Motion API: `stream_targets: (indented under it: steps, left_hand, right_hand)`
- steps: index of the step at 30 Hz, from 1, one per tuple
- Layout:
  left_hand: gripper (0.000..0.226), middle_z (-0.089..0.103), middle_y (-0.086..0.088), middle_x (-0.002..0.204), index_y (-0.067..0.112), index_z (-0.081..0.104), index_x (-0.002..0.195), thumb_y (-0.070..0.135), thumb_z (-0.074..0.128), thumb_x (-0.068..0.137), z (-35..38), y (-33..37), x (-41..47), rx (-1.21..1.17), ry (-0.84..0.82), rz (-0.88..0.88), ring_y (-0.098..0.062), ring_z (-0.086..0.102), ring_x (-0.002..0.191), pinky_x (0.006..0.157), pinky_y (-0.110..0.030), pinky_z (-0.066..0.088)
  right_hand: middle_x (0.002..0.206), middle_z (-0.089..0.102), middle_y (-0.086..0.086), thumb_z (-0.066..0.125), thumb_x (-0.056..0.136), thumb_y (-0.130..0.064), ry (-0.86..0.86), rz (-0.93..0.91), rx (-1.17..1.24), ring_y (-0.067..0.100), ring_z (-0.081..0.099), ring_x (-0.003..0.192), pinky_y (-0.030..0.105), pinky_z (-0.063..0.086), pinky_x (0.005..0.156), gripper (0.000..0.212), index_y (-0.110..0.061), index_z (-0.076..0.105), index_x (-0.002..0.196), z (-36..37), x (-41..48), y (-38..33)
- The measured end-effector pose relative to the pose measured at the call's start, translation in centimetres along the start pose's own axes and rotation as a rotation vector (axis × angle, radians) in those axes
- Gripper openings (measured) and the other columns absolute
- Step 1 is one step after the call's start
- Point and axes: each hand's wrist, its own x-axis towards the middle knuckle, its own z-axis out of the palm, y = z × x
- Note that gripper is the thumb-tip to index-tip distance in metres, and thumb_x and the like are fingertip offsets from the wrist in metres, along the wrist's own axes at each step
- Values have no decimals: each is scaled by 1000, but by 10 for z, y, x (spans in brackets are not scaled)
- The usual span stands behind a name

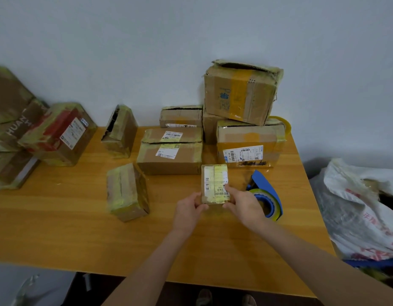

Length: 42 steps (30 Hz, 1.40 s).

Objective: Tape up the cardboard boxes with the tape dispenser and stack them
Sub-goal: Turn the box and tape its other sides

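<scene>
Over wooden table [69, 217] by wall [147, 51], left hand [188, 212] and right hand [244, 206] pinch small box [215, 182].

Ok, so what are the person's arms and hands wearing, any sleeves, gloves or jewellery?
Both arms are bare as far as the frame shows: no sleeve reaches the left forearm or the right forearm. The left hand and right hand wear no gloves, and no watch, bracelet or ring shows.
</scene>
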Motion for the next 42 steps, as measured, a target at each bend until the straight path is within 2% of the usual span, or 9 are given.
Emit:
stream_targets:
  steps: [8, 12, 15, 21, 28, 32, 36, 39, 42]
  left_hand:
    - [48, 57, 1, 111, 16, 42, 110, 36, 74, 80, 4, 13, 14, 270, -76, -8, -16, 58, 96, 73, -26, 48]
    - [46, 64, -2, 111, 14, 38, 114, 30, 70, 85, 7, 7, 17, 269, -116, 13, -16, 62, 88, 61, -20, 44]
    - [46, 65, -4, 115, 13, 37, 113, 24, 72, 84, 9, 1, 21, 189, -132, 10, -17, 65, 92, 67, -22, 53]
    - [66, 62, 2, 126, 19, 37, 139, 35, 70, 85, 5, 5, 24, 22, -177, 2, -15, 64, 105, 77, -20, 52]
    - [55, 63, -7, 123, 15, 29, 149, 30, 48, 99, -11, -2, 31, 249, -147, 55, -18, 63, 102, 81, -25, 51]
    - [45, 31, -13, 154, 19, 39, 145, 33, 37, 102, -13, -5, 33, 280, 5, 59, -29, 33, 140, 110, -42, 37]
    - [82, -1, -14, 160, 18, 10, 154, 59, 45, 92, -5, 12, 29, 473, -216, 3, -36, 3, 147, 117, -49, 18]
    - [92, -11, -8, 161, 25, -1, 153, 41, 62, 89, -13, 0, 29, 604, -286, 167, -31, -6, 147, 120, -47, 10]
    - [88, -16, 8, 157, 37, -3, 150, 22, 61, 92, -22, -13, 31, 661, -361, 468, -15, -16, 144, 119, -39, 1]
  right_hand:
    - [107, 65, 6, 65, 87, -49, -39, -45, -322, 24, 65, 92, 29, 42, 61, 62, -16, 37, 131, -10, 7, -12]
    - [110, 66, 9, 63, 90, -43, -45, -78, -289, 27, 66, 92, 34, 51, 68, 57, -16, 34, 131, -2, 11, -10]
    - [113, 65, 8, 68, 87, -37, -90, -80, -204, 27, 65, 95, 38, 56, 77, 55, -18, 34, 126, -3, 16, -7]
    - [112, 64, 7, 67, 88, -35, -72, -49, -130, 26, 64, 94, 37, 57, 75, 56, -21, 30, 128, -1, 12, -5]
    - [113, 65, 10, 62, 91, -16, -74, 22, 52, 25, 65, 92, 40, 59, 73, 58, -19, 25, 136, 14, 1, -15]
    - [125, 66, 4, 58, 93, -8, -231, -56, 267, 20, 62, 114, 34, 53, 93, 82, -26, 7, 155, 24, -11, -32]
    - [107, 70, 3, 54, 94, -11, -103, -38, 232, 18, 69, 89, 37, 59, 77, 54, -24, 36, 143, 11, -5, -18]
    - [105, 67, -2, 58, 95, -25, 65, -3, 108, 13, 65, 87, 31, 59, 71, 43, -22, 43, 135, -13, -1, -3]
    - [140, 45, 1, 64, 89, -39, 77, -28, -37, 20, 48, 123, 36, 47, 100, 69, -23, 30, 147, -25, 8, 3]
